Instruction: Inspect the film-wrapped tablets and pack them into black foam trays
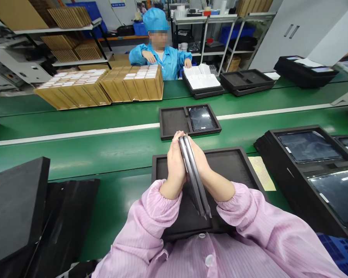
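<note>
Two thin tablets [195, 179] stand on edge, face to face, pressed between my palms. My left hand [176, 164] lies flat along their left side with the fingers pointing forward. On the other side my right hand [200, 161] presses against them, its fingers partly hidden behind the tablets. Below them is a black foam tray [232, 166] close to my body. Beyond my fingertips, a smaller-looking black tray [174, 119] holds one tablet [201, 118] in its right compartment; the left compartment shows bare foam.
At right, stacked black trays [290, 170] hold several tablets beside a yellow perforated sheet [262, 173]. Black foam boards [14, 204] lie at left. Across the green bench, a person in blue [171, 58] stands behind cardboard dividers [133, 87] and a tray of white papers [203, 79].
</note>
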`<state>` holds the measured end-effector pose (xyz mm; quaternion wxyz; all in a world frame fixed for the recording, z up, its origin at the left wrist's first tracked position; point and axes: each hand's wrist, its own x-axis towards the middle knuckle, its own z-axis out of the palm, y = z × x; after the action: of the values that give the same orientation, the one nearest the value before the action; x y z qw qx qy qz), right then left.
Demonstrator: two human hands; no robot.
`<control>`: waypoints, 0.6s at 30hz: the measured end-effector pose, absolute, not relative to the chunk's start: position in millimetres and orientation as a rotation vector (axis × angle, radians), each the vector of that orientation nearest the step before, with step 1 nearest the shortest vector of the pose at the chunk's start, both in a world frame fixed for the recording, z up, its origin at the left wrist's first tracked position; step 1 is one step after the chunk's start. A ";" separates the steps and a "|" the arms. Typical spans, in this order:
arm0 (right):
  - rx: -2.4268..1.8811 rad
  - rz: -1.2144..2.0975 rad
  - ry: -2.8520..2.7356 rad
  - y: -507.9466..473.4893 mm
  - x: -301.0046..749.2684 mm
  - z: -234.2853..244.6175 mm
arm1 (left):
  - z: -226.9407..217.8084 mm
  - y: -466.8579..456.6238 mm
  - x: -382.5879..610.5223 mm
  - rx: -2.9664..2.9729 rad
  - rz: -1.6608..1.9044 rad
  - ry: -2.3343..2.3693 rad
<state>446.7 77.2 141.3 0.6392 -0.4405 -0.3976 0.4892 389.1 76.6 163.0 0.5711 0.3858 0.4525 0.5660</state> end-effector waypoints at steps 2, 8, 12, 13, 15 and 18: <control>-1.046 1.091 -0.936 78.8 449.0 139.9 | 155.8 79.2 389.3 0.960 1.338 1.041; -1.196 1.015 -0.946 83.2 460.9 133.1 | 140.4 93.5 390.7 1.347 1.406 1.007; -1.212 1.020 -0.909 75.8 480.2 136.4 | 138.9 102.9 396.3 1.418 1.419 0.986; -1.212 1.015 -0.921 70.9 486.4 139.7 | 138.4 104.7 397.6 1.432 1.437 0.999; -1.214 1.014 -0.963 57.8 498.7 148.4 | 136.9 107.3 398.9 1.456 1.459 1.031; -1.223 1.056 -1.000 35.9 513.3 161.2 | 133.7 109.1 398.4 1.467 1.449 1.041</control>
<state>513.3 35.9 161.2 0.5815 -0.5236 -0.4279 0.4522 398.4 109.1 133.7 0.4039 0.5808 0.4124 0.5739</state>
